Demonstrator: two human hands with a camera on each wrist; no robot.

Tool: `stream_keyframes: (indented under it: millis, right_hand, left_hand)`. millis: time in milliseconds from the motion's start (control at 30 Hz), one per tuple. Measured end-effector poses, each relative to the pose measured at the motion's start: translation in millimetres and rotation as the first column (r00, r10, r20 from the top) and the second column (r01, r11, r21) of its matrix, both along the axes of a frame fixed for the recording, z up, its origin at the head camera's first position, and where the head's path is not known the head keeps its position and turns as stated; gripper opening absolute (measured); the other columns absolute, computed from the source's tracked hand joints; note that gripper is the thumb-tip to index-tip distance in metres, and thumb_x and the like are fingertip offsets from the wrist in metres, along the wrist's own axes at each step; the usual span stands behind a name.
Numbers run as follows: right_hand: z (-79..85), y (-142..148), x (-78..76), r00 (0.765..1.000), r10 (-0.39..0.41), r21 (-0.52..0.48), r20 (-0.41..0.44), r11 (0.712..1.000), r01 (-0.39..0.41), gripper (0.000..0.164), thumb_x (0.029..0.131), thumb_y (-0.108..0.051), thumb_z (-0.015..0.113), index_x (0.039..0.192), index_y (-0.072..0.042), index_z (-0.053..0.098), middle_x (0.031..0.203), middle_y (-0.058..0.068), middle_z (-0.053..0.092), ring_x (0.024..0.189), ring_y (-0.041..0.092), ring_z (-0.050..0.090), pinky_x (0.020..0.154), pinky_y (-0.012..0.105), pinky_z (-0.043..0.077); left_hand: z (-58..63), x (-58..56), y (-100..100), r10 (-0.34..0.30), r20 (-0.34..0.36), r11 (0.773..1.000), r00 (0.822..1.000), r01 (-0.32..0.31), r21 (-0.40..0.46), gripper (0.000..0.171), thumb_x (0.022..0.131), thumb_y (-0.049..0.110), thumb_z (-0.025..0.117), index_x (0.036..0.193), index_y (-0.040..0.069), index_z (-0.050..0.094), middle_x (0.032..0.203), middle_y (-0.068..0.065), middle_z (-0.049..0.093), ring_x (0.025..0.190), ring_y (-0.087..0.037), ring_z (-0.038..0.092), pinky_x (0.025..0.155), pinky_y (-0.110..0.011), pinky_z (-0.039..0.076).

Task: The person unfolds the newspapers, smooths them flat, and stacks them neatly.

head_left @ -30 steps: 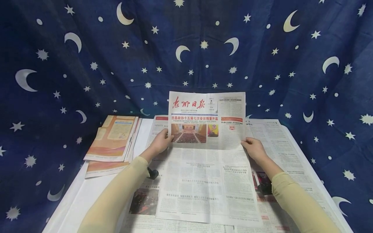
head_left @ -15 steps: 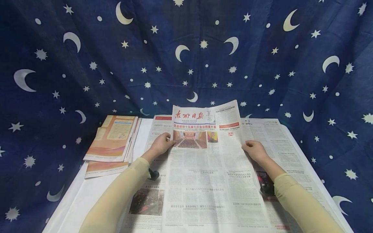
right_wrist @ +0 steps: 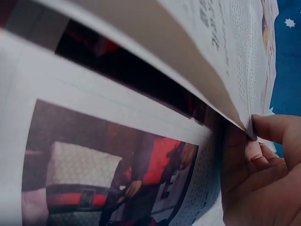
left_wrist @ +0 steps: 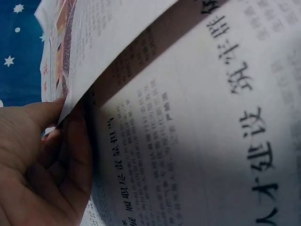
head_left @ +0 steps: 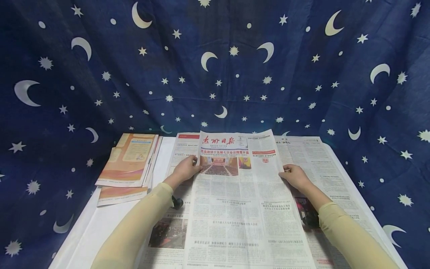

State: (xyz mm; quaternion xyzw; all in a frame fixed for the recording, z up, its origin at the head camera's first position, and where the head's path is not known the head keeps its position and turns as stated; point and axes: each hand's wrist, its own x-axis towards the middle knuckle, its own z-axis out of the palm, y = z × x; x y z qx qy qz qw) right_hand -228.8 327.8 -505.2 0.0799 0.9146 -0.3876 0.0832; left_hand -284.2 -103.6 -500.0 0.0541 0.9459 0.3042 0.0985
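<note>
A newspaper sheet [head_left: 235, 209] with a red masthead and a hall photo near its top lies lengthwise before me, its upper part slightly raised. On its left edge, beside the photo, my left hand [head_left: 185, 170] pinches the paper between thumb and fingers. Opposite, my right hand [head_left: 297, 177] pinches the right edge. Both wrist views show the held sheet's edge lifted off a wider opened newspaper [head_left: 319, 175] underneath. That lower newspaper, with text and photos, is partly covered by the held sheet.
A stack of orange booklets [head_left: 129, 160] sits at the left of the white table [head_left: 84, 224]. Behind the table hangs a dark blue curtain [head_left: 215, 56] with moons and stars. Black wrist devices are partly visible under both forearms.
The newspaper's upper part, earlier standing upright against the curtain, has tipped down and flattened. The sheet's lower edge has slid toward me. Both hands have lowered slightly, keeping their pinch.
</note>
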Motion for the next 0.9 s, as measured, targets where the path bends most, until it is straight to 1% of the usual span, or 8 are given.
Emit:
stream_keyframes:
  millis: [167, 267, 400, 500, 633, 700, 833, 900]
  right_hand:
    - [-1.3, 0.0, 1.3, 1.000, 0.010, 0.003, 0.015, 1.000, -0.010, 0.056, 0.099, -0.016, 0.062, 0.141, 0.016, 0.044, 0.105, 0.024, 0.070, 0.078, 0.021, 0.071, 0.066, 0.033, 0.059]
    - [-1.6, -1.1, 1.7, 1.000, 0.006, -0.002, 0.018, 1.000, -0.006, 0.057, 0.100, -0.017, 0.062, 0.143, 0.015, 0.044, 0.107, 0.024, 0.069, 0.079, 0.021, 0.071, 0.068, 0.034, 0.059]
    - [-2.0, -0.7, 2.5, 1.000, -0.002, -0.001, 0.018, 1.000, 0.002, 0.058, 0.100, -0.017, 0.062, 0.143, 0.016, 0.042, 0.106, 0.024, 0.069, 0.079, 0.021, 0.070, 0.067, 0.035, 0.059]
    - [-1.6, 0.3, 3.1, 1.000, -0.007, 0.002, 0.018, 1.000, 0.007, 0.058, 0.100, -0.018, 0.062, 0.144, 0.016, 0.042, 0.106, 0.024, 0.069, 0.079, 0.021, 0.070, 0.067, 0.035, 0.058]
    - [-0.7, 0.4, 3.6, 1.000, -0.008, -0.002, 0.021, 1.000, 0.008, 0.060, 0.100, -0.020, 0.062, 0.145, 0.015, 0.041, 0.107, 0.024, 0.069, 0.079, 0.021, 0.070, 0.066, 0.034, 0.058]
    - [-0.7, 0.1, 4.0, 1.000, -0.005, -0.010, 0.017, 1.000, 0.005, 0.060, 0.101, -0.021, 0.061, 0.145, 0.015, 0.041, 0.108, 0.024, 0.069, 0.079, 0.021, 0.070, 0.066, 0.033, 0.058]
    - [0.9, 0.7, 6.2, 1.000, -0.001, -0.017, 0.003, 1.000, 0.001, 0.058, 0.105, -0.027, 0.055, 0.145, 0.013, 0.044, 0.116, 0.027, 0.066, 0.087, 0.024, 0.070, 0.077, 0.038, 0.058]
    - [3.1, 2.2, 9.3, 1.000, -0.007, -0.031, 0.001, 0.999, 0.007, 0.057, 0.107, -0.031, 0.051, 0.145, 0.011, 0.046, 0.122, 0.028, 0.064, 0.092, 0.027, 0.069, 0.083, 0.041, 0.056]
  left_hand:
    - [-0.3, 1.0, 1.2, -0.017, -0.015, 0.998, 1.000, 0.016, -0.053, 0.068, 0.097, 0.034, 0.071, 0.150, 0.001, 0.045, 0.138, -0.019, 0.060, 0.129, -0.035, 0.057, 0.107, -0.050, 0.046]
    - [1.3, 2.1, 4.5, -0.032, -0.070, 0.992, 0.997, 0.023, -0.120, 0.075, 0.096, 0.034, 0.072, 0.155, 0.001, 0.039, 0.142, -0.021, 0.056, 0.130, -0.037, 0.055, 0.108, -0.051, 0.045]
    - [6.4, 6.5, 15.9, -0.150, -0.179, 0.972, 0.972, 0.113, -0.205, 0.080, 0.095, 0.033, 0.074, 0.159, 0.005, 0.034, 0.147, -0.021, 0.050, 0.134, -0.039, 0.050, 0.111, -0.052, 0.042]
    - [10.9, 15.5, 30.4, -0.330, -0.197, 0.931, 0.923, 0.284, -0.228, 0.083, 0.095, 0.036, 0.073, 0.161, 0.008, 0.031, 0.157, -0.019, 0.041, 0.143, -0.038, 0.040, 0.118, -0.051, 0.031]
    - [12.5, 32.4, 53.1, -0.564, -0.154, 0.818, 0.811, 0.524, -0.236, 0.083, 0.095, 0.044, 0.070, 0.161, 0.012, 0.032, 0.165, -0.014, 0.030, 0.152, -0.038, 0.025, 0.122, -0.053, 0.021]
    - [10.1, 40.2, 64.6, -0.636, -0.132, 0.763, 0.760, 0.592, -0.260, 0.083, 0.095, 0.050, 0.068, 0.162, 0.014, 0.032, 0.167, -0.012, 0.026, 0.153, -0.037, 0.021, 0.123, -0.053, 0.019]
    - [2.6, 50.8, 82.4, -0.699, -0.085, 0.697, 0.710, 0.650, -0.304, 0.085, 0.095, 0.062, 0.061, 0.163, 0.022, 0.030, 0.170, -0.006, 0.020, 0.156, -0.031, 0.013, 0.124, -0.051, 0.016]
    - [-0.2, 54.3, 88.6, -0.708, -0.064, 0.683, 0.704, 0.658, -0.316, 0.088, 0.094, 0.067, 0.059, 0.164, 0.024, 0.028, 0.170, -0.005, 0.016, 0.156, -0.029, 0.010, 0.125, -0.049, 0.013]
